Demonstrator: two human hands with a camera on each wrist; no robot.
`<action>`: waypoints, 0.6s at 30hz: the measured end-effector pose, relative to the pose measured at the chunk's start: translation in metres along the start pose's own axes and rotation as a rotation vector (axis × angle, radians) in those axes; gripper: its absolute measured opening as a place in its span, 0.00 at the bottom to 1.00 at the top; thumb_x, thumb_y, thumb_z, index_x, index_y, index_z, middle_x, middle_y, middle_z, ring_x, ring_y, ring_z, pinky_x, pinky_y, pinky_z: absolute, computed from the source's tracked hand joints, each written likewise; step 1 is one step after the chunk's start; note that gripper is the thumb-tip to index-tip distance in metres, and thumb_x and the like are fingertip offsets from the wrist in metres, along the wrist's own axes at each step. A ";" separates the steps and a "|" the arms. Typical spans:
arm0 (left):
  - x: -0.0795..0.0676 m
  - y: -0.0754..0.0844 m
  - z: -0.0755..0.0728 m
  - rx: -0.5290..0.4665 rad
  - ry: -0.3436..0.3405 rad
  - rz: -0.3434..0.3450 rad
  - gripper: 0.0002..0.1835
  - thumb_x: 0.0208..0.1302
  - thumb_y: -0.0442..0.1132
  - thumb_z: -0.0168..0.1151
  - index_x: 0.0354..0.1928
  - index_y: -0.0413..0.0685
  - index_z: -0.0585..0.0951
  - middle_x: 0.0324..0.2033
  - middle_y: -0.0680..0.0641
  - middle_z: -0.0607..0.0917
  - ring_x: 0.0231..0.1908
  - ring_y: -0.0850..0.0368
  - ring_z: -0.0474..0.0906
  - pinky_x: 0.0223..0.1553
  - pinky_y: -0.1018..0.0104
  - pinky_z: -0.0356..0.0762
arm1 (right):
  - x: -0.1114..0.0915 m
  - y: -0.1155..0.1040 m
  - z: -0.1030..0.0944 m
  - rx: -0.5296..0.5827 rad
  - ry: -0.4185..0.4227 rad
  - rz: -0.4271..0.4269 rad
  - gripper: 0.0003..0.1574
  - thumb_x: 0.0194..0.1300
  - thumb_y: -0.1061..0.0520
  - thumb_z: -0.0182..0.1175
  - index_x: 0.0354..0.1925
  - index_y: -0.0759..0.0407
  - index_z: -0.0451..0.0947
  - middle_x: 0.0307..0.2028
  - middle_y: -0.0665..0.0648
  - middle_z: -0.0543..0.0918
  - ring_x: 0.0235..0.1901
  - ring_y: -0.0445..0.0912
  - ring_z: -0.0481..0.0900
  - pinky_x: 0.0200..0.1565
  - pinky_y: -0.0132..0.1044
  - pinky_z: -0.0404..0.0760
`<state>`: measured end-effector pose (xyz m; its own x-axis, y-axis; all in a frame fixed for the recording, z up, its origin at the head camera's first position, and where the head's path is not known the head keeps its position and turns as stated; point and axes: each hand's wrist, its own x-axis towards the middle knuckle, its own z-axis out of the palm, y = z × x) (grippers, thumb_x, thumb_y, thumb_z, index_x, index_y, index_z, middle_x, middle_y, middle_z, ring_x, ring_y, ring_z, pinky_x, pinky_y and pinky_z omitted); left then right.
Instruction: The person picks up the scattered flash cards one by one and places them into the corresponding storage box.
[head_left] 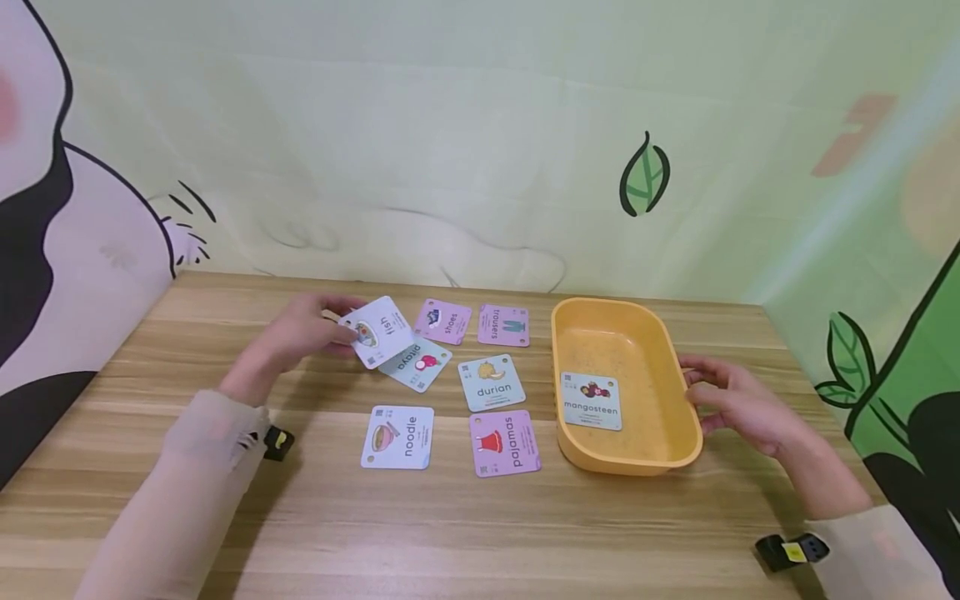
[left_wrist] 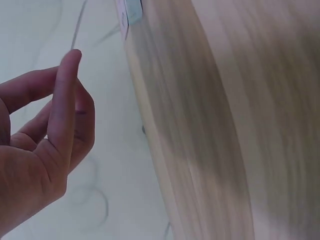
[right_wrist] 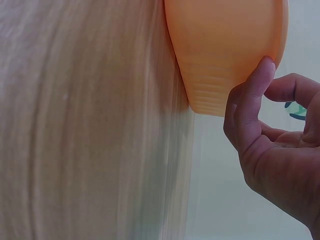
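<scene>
Fish card [head_left: 386,327], pinched by left hand [head_left: 302,333], partly hides pitaya card [head_left: 424,365]; right hand [head_left: 738,404] pinches tray [head_left: 637,367].

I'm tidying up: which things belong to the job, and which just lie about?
Likely in the job:
- fish card, in left hand
- yellow tray, right hand touching
- mangosteen card, in tray

Cards perhaps just lying about:
- noodle
- pajamas
- durian
- pitaya
- shoes
- trousers

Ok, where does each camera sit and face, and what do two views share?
Head: on the head, facing forward and down at the fish card and tray; left hand, right hand and sleeves show.
Left wrist: on that wrist, facing along the table toward the backdrop; the left hand shows.
Right wrist: on that wrist, facing the tray's outer wall; the right hand shows.
Head and right wrist share the tray.
</scene>
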<state>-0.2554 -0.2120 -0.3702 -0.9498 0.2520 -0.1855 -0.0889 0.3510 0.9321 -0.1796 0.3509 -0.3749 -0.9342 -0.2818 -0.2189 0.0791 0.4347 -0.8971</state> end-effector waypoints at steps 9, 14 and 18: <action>-0.002 0.014 0.024 -0.076 -0.060 0.028 0.32 0.61 0.16 0.58 0.69 0.25 0.68 0.54 0.30 0.70 0.43 0.45 0.81 0.50 0.53 0.85 | 0.000 0.001 0.000 0.002 0.000 -0.006 0.41 0.72 0.64 0.53 0.75 0.76 0.49 0.59 0.74 0.67 0.42 0.48 0.81 0.36 0.43 0.88; 0.000 0.019 0.038 -0.094 -0.092 0.044 0.31 0.62 0.17 0.59 0.69 0.26 0.69 0.54 0.31 0.70 0.45 0.45 0.80 0.48 0.58 0.86 | 0.000 0.000 0.000 0.001 -0.002 -0.012 0.41 0.72 0.64 0.53 0.75 0.76 0.49 0.59 0.74 0.67 0.42 0.47 0.81 0.35 0.43 0.88; 0.001 0.020 0.052 -0.128 -0.106 0.068 0.30 0.61 0.17 0.59 0.68 0.26 0.71 0.53 0.31 0.71 0.45 0.44 0.80 0.46 0.58 0.86 | 0.000 0.001 0.000 0.005 -0.007 -0.014 0.41 0.73 0.64 0.53 0.75 0.76 0.49 0.60 0.74 0.67 0.43 0.48 0.81 0.35 0.43 0.88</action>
<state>-0.2428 -0.1579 -0.3678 -0.9187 0.3669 -0.1464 -0.0696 0.2144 0.9743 -0.1793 0.3513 -0.3756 -0.9329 -0.2932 -0.2092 0.0683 0.4262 -0.9020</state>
